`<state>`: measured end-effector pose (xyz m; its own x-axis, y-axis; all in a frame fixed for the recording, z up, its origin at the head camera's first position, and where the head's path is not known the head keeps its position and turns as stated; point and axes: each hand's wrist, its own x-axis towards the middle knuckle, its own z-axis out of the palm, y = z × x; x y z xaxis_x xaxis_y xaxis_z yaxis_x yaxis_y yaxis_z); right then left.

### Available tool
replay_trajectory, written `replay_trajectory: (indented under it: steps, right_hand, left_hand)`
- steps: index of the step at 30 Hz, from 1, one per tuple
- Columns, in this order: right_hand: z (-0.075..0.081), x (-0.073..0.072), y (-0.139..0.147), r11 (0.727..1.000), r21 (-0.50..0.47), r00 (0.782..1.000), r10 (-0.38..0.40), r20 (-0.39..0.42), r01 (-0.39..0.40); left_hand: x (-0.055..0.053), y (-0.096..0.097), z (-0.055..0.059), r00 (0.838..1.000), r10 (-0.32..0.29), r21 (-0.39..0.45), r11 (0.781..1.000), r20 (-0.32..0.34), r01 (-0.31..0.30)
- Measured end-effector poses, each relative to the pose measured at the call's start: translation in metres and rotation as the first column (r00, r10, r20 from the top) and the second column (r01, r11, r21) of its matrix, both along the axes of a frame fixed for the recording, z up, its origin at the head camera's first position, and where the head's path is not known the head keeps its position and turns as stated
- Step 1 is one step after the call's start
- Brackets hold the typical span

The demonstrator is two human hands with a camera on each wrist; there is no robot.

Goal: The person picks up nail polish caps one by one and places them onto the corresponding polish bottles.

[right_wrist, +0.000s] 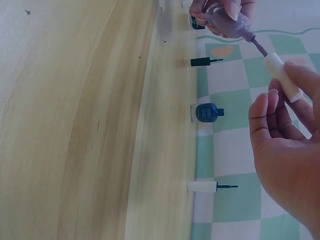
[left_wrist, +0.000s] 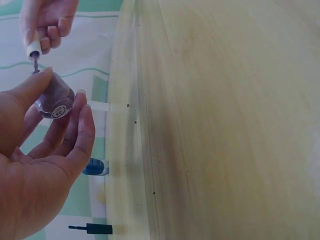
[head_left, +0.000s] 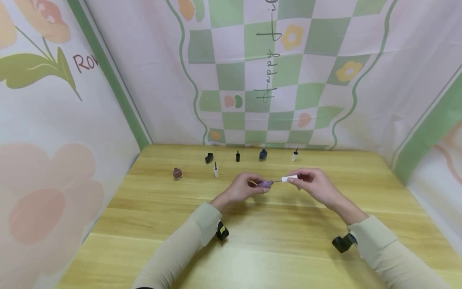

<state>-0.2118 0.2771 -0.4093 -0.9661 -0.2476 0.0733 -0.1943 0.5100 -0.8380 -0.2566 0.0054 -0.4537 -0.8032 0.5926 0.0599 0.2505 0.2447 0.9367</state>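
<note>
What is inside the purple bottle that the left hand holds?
Purple polish shows inside the bottle. The brush stem from the white cap reaches the bottle's neck; I cannot see whether its tip is inside. The left hand covers part of the bottle.

A pale yellow, wood-grained bench (head_left: 274,257) shines softly near its front edge. Its far edge meets a creased white cloth backdrop (head_left: 260,76) printed with green checks, small flowers and sideways "Happy" lettering. A white left wall (head_left: 54,124) bears large peach flowers; a broad green stripe (head_left: 429,136) marks the right wall.
</note>
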Motion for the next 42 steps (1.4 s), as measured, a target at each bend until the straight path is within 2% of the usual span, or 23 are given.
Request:
replay_trajectory:
  steps: [12,24,32,42]
  right_hand:
    - [0.003,0.000,-0.003,1.000,0.001,0.999,0.021,0.031,-0.021]
    - [0.002,0.002,0.001,0.999,0.040,0.999,0.023,-0.022,-0.022]
    - [0.006,0.002,-0.005,0.998,0.031,0.999,0.047,-0.007,-0.047]
    - [0.003,-0.001,-0.008,0.998,0.024,0.998,0.063,-0.013,-0.063]
  left_hand:
    - [0.001,0.001,0.001,1.000,-0.006,0.001,1.000,-0.006,0.006]
    - [0.003,0.009,0.003,1.000,-0.015,-0.013,1.000,-0.006,0.015]
    - [0.005,0.008,0.003,1.000,-0.002,-0.006,1.000,0.005,0.002]
    - [0.004,0.006,0.003,1.000,-0.011,-0.019,1.000,-0.028,0.010]
